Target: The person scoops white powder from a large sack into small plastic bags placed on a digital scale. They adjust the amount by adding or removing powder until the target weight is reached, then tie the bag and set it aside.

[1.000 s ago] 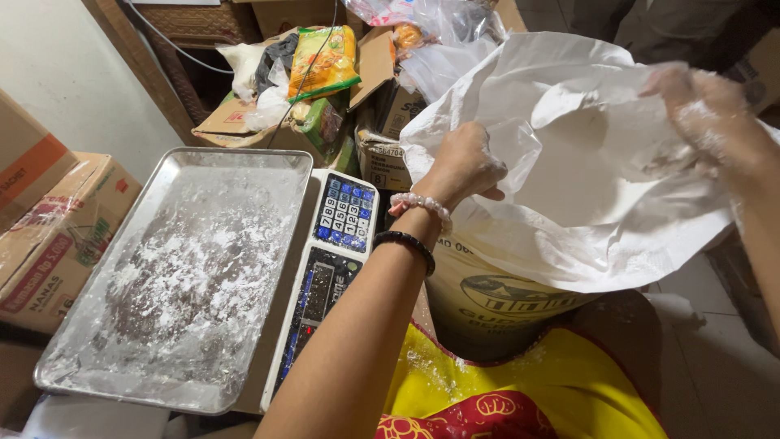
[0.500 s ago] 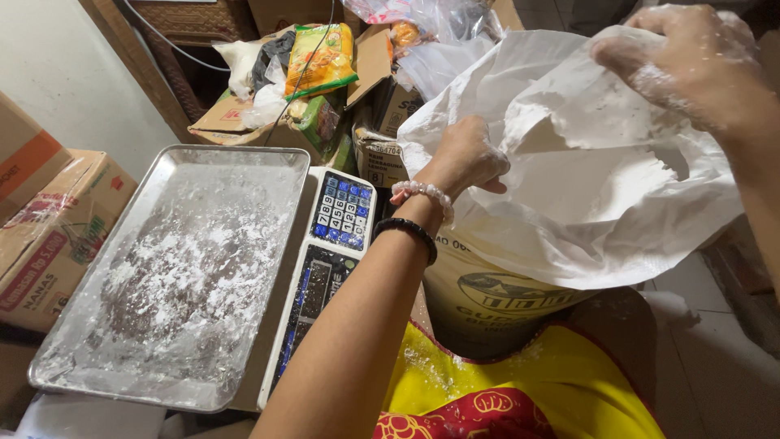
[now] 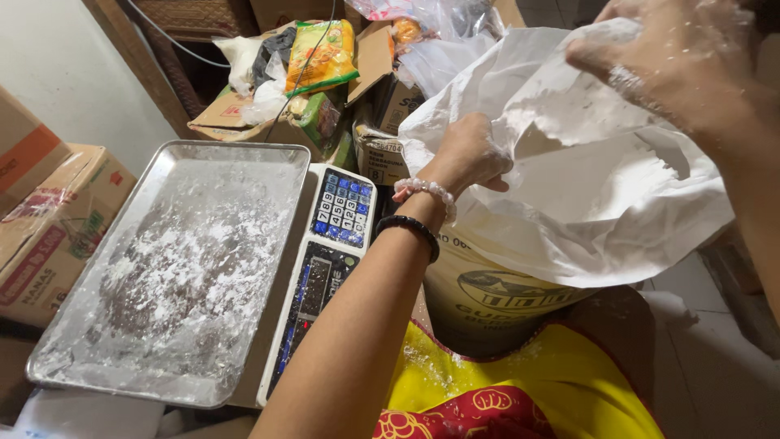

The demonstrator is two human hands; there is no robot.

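Note:
A big brown paper sack (image 3: 496, 297) stands in front of me with a white plastic liner (image 3: 617, 203) folded out over its mouth. My left hand (image 3: 465, 154) grips the liner's near left edge; the wrist carries a pearl bracelet and a black band. My right hand (image 3: 678, 57), dusted with white powder, holds the liner's upper far edge at the top right. To the left, a metal tray (image 3: 175, 268) coated with white powder rests on a digital scale (image 3: 329, 252) with a blue keypad.
Cardboard boxes (image 3: 49, 211) stand at the left by a white wall. Behind the scale lie open cartons with packets and plastic bags (image 3: 321, 57). My yellow and red apron (image 3: 520, 390) fills the bottom of the view. Tiled floor shows at the lower right.
My right hand has lifted and moved left along the liner's top edge, pulling the plastic up. My left hand keeps its grip on the near edge.

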